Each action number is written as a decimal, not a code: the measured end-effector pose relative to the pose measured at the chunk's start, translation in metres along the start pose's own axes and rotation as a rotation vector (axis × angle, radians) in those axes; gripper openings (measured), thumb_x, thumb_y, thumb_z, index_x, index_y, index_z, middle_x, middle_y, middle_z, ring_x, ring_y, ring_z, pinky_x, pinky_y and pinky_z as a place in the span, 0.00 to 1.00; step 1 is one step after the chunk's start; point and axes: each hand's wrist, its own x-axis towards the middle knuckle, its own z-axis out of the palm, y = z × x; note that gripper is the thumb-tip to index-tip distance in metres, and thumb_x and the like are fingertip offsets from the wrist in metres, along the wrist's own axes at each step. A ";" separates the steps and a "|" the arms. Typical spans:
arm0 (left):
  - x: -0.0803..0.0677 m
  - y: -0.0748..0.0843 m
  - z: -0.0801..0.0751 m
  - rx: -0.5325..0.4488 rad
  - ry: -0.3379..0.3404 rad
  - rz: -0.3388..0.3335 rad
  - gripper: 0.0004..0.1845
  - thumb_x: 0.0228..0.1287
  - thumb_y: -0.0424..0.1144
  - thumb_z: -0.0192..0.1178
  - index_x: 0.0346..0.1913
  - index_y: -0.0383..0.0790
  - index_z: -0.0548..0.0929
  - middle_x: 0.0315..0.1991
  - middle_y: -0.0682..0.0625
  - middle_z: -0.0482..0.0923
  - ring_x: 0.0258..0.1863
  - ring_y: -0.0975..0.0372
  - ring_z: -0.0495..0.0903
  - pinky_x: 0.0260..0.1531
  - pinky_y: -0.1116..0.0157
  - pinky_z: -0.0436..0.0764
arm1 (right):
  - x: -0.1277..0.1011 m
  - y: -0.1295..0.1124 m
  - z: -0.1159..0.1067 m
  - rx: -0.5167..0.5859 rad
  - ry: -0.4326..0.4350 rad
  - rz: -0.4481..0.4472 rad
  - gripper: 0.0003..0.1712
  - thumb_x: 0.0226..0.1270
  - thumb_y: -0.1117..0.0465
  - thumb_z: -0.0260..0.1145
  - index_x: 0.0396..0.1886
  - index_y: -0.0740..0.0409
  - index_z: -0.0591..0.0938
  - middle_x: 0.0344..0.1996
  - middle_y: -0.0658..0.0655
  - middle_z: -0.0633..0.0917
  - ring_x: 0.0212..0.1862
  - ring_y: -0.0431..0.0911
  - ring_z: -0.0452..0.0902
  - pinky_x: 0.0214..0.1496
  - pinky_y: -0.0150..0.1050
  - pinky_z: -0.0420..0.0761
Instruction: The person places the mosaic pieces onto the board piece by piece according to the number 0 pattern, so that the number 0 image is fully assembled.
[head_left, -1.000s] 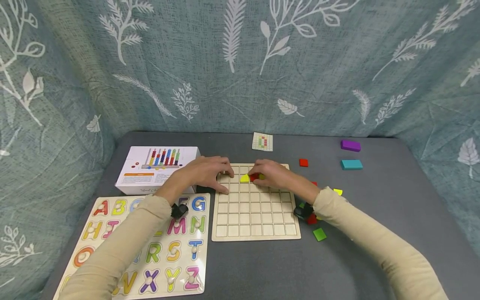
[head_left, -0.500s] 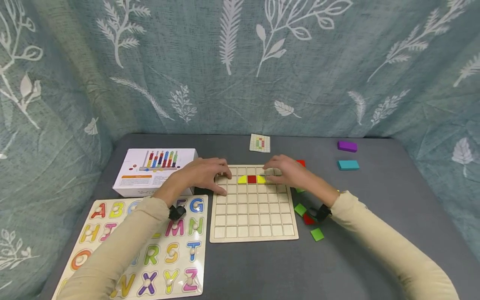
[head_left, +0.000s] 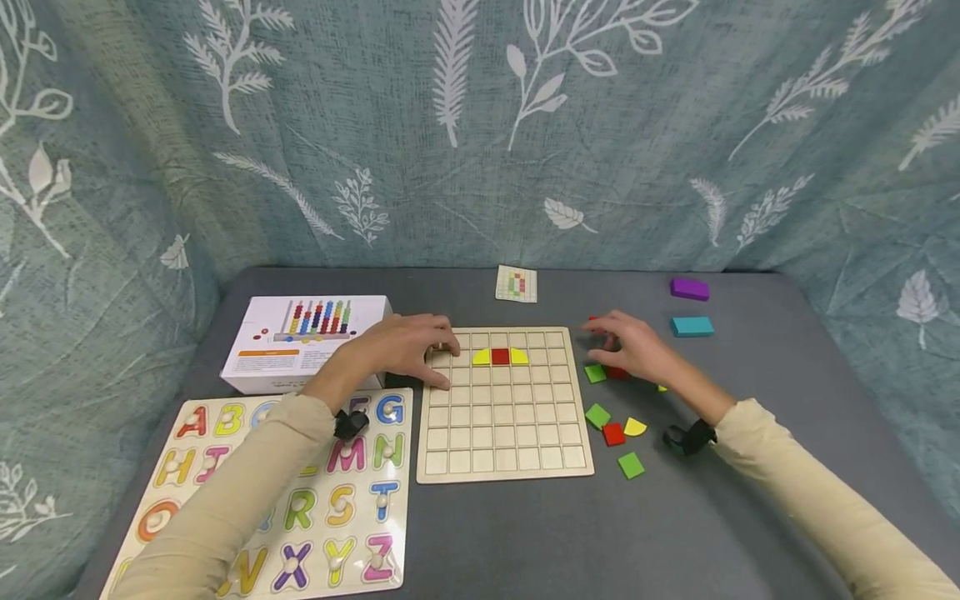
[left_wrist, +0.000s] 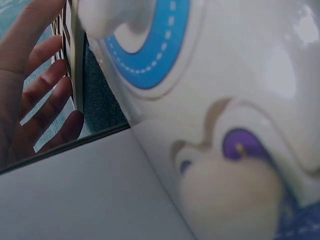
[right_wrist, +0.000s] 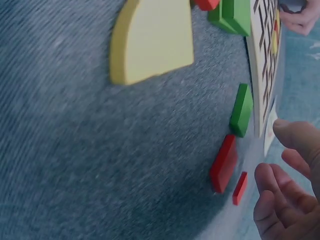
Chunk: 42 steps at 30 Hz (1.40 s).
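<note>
A pale wooden grid board [head_left: 506,437] lies mid-table. In its second row a red square tile [head_left: 500,357] sits between two yellow quarter-round tiles [head_left: 519,357]. My left hand [head_left: 408,346] rests at the board's upper left edge, fingers spread and holding nothing. Right of the board, my right hand [head_left: 633,346] hovers over loose tiles with thumb and fingers apart and nothing between them. Close to it lie a red square tile [right_wrist: 223,164] and a green square tile [right_wrist: 241,110]. Nearer the right wrist camera is a loose yellow quarter-round tile [right_wrist: 155,42].
Several more tiles, such as a green one [head_left: 632,465], lie right of the board. A pattern card [head_left: 516,284] is behind it. A white box [head_left: 240,337] and an alphabet puzzle board [head_left: 318,575] lie left. Purple [head_left: 689,288] and teal blocks [head_left: 692,327] are far right.
My right hand has let go of the tiles on the board and moved right, over the loose tiles. The red and yellow row is uncovered. The left hand stays at the board's edge.
</note>
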 end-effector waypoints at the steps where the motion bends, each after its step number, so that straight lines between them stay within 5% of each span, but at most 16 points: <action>1: 0.000 0.000 0.000 0.004 0.001 -0.001 0.26 0.51 0.67 0.66 0.51 0.60 0.81 0.48 0.59 0.74 0.37 0.68 0.70 0.34 0.67 0.70 | -0.001 0.001 0.000 -0.005 -0.001 0.003 0.24 0.60 0.62 0.71 0.57 0.63 0.80 0.43 0.62 0.80 0.35 0.46 0.76 0.33 0.36 0.73; 16: 0.001 0.000 -0.002 0.005 0.004 -0.004 0.26 0.51 0.66 0.66 0.51 0.60 0.82 0.49 0.59 0.74 0.37 0.67 0.70 0.33 0.66 0.70 | 0.015 0.021 -0.004 -0.001 0.002 0.001 0.20 0.61 0.63 0.70 0.52 0.64 0.83 0.42 0.64 0.80 0.34 0.47 0.75 0.33 0.37 0.74; 24: 0.002 0.002 0.001 -0.002 -0.009 -0.007 0.26 0.52 0.66 0.66 0.52 0.60 0.81 0.50 0.59 0.74 0.38 0.67 0.71 0.35 0.67 0.71 | 0.031 0.040 -0.013 -0.010 -0.104 0.073 0.23 0.59 0.59 0.72 0.54 0.60 0.83 0.43 0.63 0.78 0.32 0.45 0.73 0.35 0.38 0.73; 42: 0.000 0.002 -0.001 0.014 0.006 0.002 0.26 0.51 0.66 0.66 0.50 0.59 0.82 0.47 0.59 0.74 0.36 0.68 0.69 0.32 0.68 0.70 | 0.043 0.029 -0.020 -0.155 -0.243 0.028 0.20 0.64 0.57 0.68 0.56 0.55 0.81 0.49 0.61 0.77 0.42 0.50 0.74 0.44 0.48 0.73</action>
